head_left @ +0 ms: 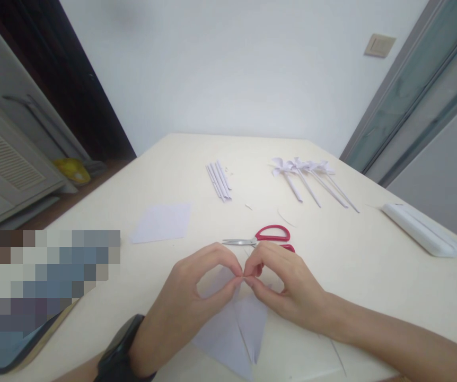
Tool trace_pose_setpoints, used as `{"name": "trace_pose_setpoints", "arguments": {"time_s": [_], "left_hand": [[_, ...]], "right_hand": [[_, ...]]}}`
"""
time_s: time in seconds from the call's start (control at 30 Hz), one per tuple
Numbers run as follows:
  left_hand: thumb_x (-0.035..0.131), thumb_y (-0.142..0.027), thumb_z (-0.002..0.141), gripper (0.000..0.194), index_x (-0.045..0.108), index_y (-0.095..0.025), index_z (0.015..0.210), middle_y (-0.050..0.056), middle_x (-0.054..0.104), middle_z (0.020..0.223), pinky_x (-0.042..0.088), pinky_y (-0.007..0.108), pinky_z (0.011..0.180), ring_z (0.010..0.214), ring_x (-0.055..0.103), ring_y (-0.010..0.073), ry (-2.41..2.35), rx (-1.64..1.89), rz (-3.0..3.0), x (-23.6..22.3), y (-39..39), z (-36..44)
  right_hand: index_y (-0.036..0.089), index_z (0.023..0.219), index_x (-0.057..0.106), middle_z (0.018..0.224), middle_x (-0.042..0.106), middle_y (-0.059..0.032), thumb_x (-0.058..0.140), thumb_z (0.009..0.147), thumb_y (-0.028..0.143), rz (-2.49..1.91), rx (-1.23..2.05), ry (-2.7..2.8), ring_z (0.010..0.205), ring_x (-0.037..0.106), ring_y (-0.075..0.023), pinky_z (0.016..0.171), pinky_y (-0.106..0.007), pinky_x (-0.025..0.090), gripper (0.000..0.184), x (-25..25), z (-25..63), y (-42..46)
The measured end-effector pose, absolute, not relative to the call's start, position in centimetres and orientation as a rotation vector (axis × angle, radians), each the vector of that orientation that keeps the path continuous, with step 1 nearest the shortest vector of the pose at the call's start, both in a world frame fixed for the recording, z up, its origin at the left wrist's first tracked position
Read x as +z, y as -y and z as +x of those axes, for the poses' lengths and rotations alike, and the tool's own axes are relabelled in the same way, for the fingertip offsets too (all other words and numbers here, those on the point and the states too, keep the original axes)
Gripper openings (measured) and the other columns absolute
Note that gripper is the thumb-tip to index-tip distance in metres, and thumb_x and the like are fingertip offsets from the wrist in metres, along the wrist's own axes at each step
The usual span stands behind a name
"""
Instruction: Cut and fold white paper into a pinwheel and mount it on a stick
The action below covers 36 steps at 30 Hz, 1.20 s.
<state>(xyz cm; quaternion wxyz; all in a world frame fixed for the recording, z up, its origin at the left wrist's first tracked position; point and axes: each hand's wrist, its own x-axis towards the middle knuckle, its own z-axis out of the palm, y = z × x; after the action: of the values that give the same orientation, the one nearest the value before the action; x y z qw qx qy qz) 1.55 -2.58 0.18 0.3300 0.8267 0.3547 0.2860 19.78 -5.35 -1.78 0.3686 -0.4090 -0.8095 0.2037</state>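
My left hand (pixel 191 297) and my right hand (pixel 280 284) meet fingertip to fingertip over a folded white paper piece (pixel 236 329) lying on the cream table (pixel 371 276). Both hands pinch the paper's top corner, where thumbs and forefingers press together. The paper spreads out below my hands in pointed triangular flaps. A black watch sits on my left wrist. Red-handled scissors (pixel 266 237) lie just beyond my right hand, blades pointing left.
A flat white paper square (pixel 163 222) lies left of centre. Several rolled paper sticks (pixel 219 181) sit further back. Finished paper pinwheels on sticks (pixel 312 178) lie at the back right. A white oblong case (pixel 423 229) rests near the right edge. A blurred patch covers the lower left.
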Motion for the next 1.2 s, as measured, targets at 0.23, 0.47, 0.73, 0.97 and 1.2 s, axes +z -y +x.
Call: {"name": "trace_pose_setpoints", "arguments": {"time_s": [0.23,0.47,0.73,0.97,1.2], "left_hand": [[0.052,-0.012,0.079,0.008,0.057,-0.019,0.078,0.001,0.061,0.082,0.046,0.026,0.075,0.081,0.057,0.0149,-0.950,0.714,2.148,-0.5,2.3,1.5],[0.053,-0.014,0.080,0.007,0.057,-0.019,0.079,0.001,0.061,0.083,0.045,0.026,0.075,0.081,0.057,0.0148,-0.951,0.731,2.170,-0.5,2.3,1.5],[0.051,-0.013,0.079,0.009,0.057,-0.020,0.079,0.002,0.060,0.083,0.046,0.027,0.075,0.081,0.056,0.0158,-0.941,0.796,2.198,-0.4,2.2,1.4],[0.051,-0.014,0.080,0.010,0.058,-0.020,0.076,0.001,0.061,0.082,0.046,0.027,0.074,0.080,0.057,0.0157,-0.958,0.793,2.157,0.2,2.3,1.4],[0.054,-0.018,0.080,0.005,0.056,-0.022,0.077,0.000,0.061,0.086,0.044,0.028,0.078,0.084,0.057,0.0156,-0.996,0.867,2.130,-0.6,1.4,0.8]], "right_hand": [[0.017,0.081,0.050,0.077,0.054,0.0002,0.052,0.077,0.009,-1.082,0.547,2.074,0.071,0.050,-0.0108,0.062,-0.022,0.039,0.009,-1.9,19.8,5.2],[0.018,0.079,0.049,0.074,0.053,0.0001,0.051,0.078,0.011,-1.084,0.519,2.059,0.069,0.049,-0.0117,0.061,-0.023,0.038,0.007,-1.9,19.7,5.1],[0.017,0.082,0.050,0.074,0.052,-0.0004,0.050,0.079,0.012,-1.065,0.538,2.041,0.069,0.049,-0.0122,0.061,-0.024,0.039,0.007,-1.9,19.5,5.0],[0.018,0.082,0.050,0.075,0.053,-0.0005,0.050,0.081,0.013,-1.037,0.536,2.048,0.068,0.050,-0.0124,0.061,-0.025,0.040,0.005,-1.8,19.5,4.9],[0.020,0.090,0.055,0.085,0.058,-0.0046,0.051,0.083,0.017,-1.300,0.286,2.266,0.078,0.053,-0.0177,0.068,-0.030,0.040,0.009,0.4,23.2,3.3]]}}
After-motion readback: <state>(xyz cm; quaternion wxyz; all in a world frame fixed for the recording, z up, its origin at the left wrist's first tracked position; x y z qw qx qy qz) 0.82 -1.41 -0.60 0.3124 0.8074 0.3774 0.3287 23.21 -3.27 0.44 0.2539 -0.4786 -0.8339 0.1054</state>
